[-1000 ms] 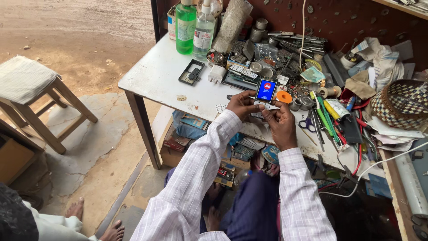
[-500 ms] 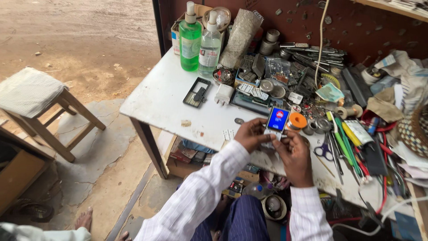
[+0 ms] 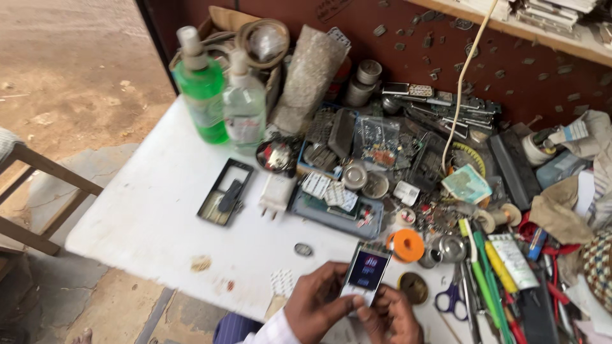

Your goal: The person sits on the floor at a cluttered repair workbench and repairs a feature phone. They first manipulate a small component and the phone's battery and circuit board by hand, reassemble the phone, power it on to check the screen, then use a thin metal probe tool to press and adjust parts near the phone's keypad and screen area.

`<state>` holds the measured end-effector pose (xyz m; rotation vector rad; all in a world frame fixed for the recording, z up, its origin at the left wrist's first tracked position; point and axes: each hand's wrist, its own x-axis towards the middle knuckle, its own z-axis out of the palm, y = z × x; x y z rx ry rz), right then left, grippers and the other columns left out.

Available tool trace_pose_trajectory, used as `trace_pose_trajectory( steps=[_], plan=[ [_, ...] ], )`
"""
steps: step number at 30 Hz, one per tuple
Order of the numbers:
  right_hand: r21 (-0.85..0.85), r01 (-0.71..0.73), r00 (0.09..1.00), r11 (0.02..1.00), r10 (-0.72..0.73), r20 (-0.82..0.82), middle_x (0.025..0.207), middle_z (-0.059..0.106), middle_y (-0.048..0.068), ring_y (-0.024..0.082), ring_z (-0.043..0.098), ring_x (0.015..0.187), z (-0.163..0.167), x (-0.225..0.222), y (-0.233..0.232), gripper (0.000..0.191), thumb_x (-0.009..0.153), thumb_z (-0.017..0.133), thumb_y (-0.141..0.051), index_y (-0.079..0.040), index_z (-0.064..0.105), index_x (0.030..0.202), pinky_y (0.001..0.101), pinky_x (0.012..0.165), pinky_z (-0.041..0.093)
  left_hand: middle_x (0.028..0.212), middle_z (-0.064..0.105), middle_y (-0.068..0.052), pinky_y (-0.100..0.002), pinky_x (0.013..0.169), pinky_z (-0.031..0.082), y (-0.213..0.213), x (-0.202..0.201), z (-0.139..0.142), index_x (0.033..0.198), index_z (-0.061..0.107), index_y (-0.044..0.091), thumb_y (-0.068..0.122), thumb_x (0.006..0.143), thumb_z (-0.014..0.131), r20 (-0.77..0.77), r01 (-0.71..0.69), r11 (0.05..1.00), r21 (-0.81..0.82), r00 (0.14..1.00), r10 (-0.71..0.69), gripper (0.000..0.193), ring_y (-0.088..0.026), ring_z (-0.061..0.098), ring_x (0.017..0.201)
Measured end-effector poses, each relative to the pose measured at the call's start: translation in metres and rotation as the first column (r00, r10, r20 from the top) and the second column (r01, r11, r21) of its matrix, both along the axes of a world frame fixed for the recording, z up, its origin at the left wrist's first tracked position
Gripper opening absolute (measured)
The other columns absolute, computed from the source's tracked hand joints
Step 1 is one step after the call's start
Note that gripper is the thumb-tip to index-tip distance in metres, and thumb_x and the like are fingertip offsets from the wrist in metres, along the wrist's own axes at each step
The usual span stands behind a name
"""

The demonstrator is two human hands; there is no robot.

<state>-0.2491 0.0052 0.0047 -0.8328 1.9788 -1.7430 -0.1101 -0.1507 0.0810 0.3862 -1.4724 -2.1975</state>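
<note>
Both of my hands hold a small mobile phone [image 3: 365,272] with a lit blue and red screen, at the near edge of the white table [image 3: 159,210]. My left hand [image 3: 315,304] grips its left side and lower end. My right hand [image 3: 392,315] touches its lower right corner with the fingertips. An orange spool of tape [image 3: 406,245] lies just right of the phone's top. A round brass disc [image 3: 414,288] sits beside my right hand.
A green spray bottle [image 3: 201,89] and a clear bottle [image 3: 245,108] stand at the back left. A black phone frame [image 3: 224,192], a white charger plug [image 3: 276,194], blue-handled scissors [image 3: 451,299], pens and several small parts crowd the right half. A wooden stool [image 3: 32,191] stands at left.
The view has moved closer to the table and my hands now sit at the bottom edge. Both hands still hold the lit phone; my sleeves have mostly left the view.
</note>
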Motion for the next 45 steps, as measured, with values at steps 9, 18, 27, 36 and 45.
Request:
trace_pose_trajectory(
  steps=[9,18,27,36,45],
  plan=[
    [0.264,0.022,0.999,0.964,-0.034,0.040,0.080,0.078,0.009,0.010,0.069,0.070,0.038,0.019,0.006,0.047,0.079,0.083,-0.016,-0.001,0.066,0.120,0.0243,0.064,0.055,0.108,0.073,-0.009,-0.027,0.085,0.052,0.003,0.008,-0.002,0.132,0.061,-0.005,-0.002,0.094,0.071,-0.023,0.028,1.000,-0.010,0.999,-0.029,0.039,-0.013,0.064,0.096],
    [0.038,-0.087,0.979,0.996,0.092,-0.183,0.090,0.067,0.004,0.009,0.061,0.080,0.100,0.022,-0.031,0.041,0.092,0.075,-0.015,0.002,0.060,0.126,0.0234,0.068,0.049,0.118,0.071,-0.009,-0.032,0.096,0.057,-0.021,-0.029,-0.022,0.128,0.060,-0.003,-0.008,0.089,0.073,-0.284,-0.011,1.000,0.005,0.959,0.012,0.042,-0.017,0.066,0.111],
    [-0.061,-0.180,0.945,0.982,0.155,-0.290,0.096,0.070,0.006,0.011,0.067,0.088,0.096,0.010,-0.041,0.041,0.098,0.074,-0.022,0.002,0.060,0.127,0.0257,0.076,0.054,0.109,0.073,-0.010,-0.034,0.081,0.065,-0.036,-0.036,-0.001,0.123,0.060,-0.001,-0.003,0.087,0.075,-0.158,0.008,0.999,-0.038,0.987,-0.014,0.039,-0.017,0.072,0.096],
    [-0.117,-0.286,0.926,0.951,0.242,-0.291,0.102,0.072,0.008,0.012,0.068,0.092,0.092,0.002,-0.045,0.042,0.097,0.073,-0.016,0.001,0.056,0.132,0.0262,0.080,0.055,0.103,0.068,-0.004,-0.026,0.068,0.058,-0.035,-0.031,0.014,0.125,0.063,0.000,0.004,0.084,0.081,-0.150,-0.084,0.977,-0.194,0.987,0.055,0.045,-0.012,0.068,0.086],
    [-0.123,-0.287,0.929,0.950,0.244,-0.277,0.100,0.071,0.007,0.011,0.068,0.090,0.089,0.002,-0.046,0.040,0.097,0.073,-0.012,0.002,0.057,0.131,0.0260,0.077,0.055,0.091,0.066,-0.001,-0.022,0.066,0.056,-0.035,-0.029,0.015,0.137,0.053,-0.002,0.001,0.084,0.080,-0.180,-0.077,0.979,-0.187,0.983,0.043,0.059,-0.007,0.065,0.080]
  ],
)
